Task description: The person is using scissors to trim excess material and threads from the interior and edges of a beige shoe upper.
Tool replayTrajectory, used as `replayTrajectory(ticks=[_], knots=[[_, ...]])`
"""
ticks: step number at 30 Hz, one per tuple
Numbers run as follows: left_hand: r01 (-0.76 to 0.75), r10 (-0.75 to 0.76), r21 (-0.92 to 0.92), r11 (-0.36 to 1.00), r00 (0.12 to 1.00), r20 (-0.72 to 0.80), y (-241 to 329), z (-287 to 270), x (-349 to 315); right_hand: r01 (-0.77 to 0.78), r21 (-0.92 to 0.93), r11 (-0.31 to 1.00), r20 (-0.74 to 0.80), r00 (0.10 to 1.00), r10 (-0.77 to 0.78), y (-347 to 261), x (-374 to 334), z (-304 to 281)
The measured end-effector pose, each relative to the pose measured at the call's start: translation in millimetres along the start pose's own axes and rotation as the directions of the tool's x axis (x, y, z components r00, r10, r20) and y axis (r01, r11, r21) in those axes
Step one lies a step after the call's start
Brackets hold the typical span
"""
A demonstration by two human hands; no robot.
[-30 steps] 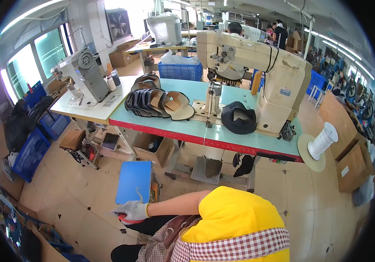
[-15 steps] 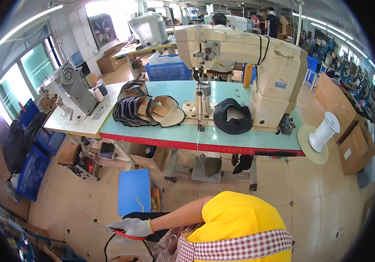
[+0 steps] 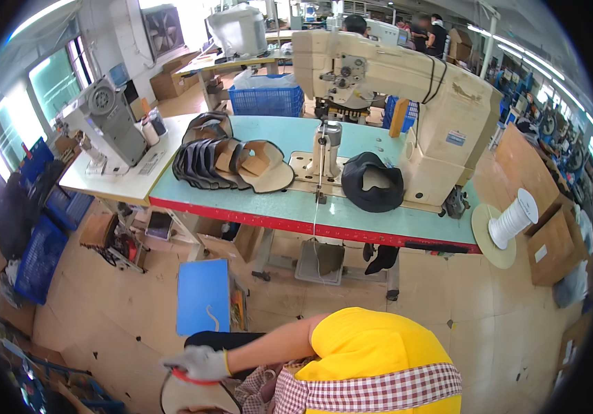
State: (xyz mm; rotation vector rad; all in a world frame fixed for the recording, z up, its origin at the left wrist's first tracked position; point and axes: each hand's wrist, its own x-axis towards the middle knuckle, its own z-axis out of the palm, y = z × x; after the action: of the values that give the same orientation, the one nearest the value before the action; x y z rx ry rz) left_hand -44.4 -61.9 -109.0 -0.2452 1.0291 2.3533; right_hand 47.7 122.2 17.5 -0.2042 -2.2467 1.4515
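In the head view, with clock directions taken from its centre, the right hand (image 3: 198, 363), covered by a pale grey knitted glove, is seen at 7 o'clock, somewhat blurred. Its fingers are closed around a curved red-handled tool (image 3: 193, 379); the tool's tip cannot be made out. A rounded beige cap piece with a dark rim (image 3: 198, 400) is found directly at 6 o'clock of that hand, low and partly cut off by the lower edge. It is probably kept there so that it lies within the tool's reach, though whether the 2 touch cannot be told. The left hand is not shown, so its grip cannot be told.

Between 7 and 8 o'clock, a flat blue rectangular top (image 3: 203, 293) is placed near the glove, with 1 pale curved strip (image 3: 211, 317) left on it.

At 10 o'clock, a nested row of dark-rimmed beige cap pieces (image 3: 207, 163) is laid on a pale green red-edged table (image 3: 241, 200), apparently overlapped to save room. Between 2 and 3 o'clock, 1 round black cap (image 3: 372, 199) is set beside the metal post of a large cream sewing machine (image 3: 441, 124), seemingly clear of its needle area.
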Motion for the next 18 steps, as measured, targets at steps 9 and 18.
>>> replayTrajectory(ticks=[9,18], knots=[[0.195,-0.189,0.060,0.979,0.978,-0.090,-7,45,-34,-0.158,-0.346,0.925,-0.120,0.985,0.123,113,32,-58],[-0.095,-0.013,0.808,0.582,0.992,0.126,-50,28,-84,-0.305,-0.380,0.873,0.099,0.925,0.366,141,51,-39]])
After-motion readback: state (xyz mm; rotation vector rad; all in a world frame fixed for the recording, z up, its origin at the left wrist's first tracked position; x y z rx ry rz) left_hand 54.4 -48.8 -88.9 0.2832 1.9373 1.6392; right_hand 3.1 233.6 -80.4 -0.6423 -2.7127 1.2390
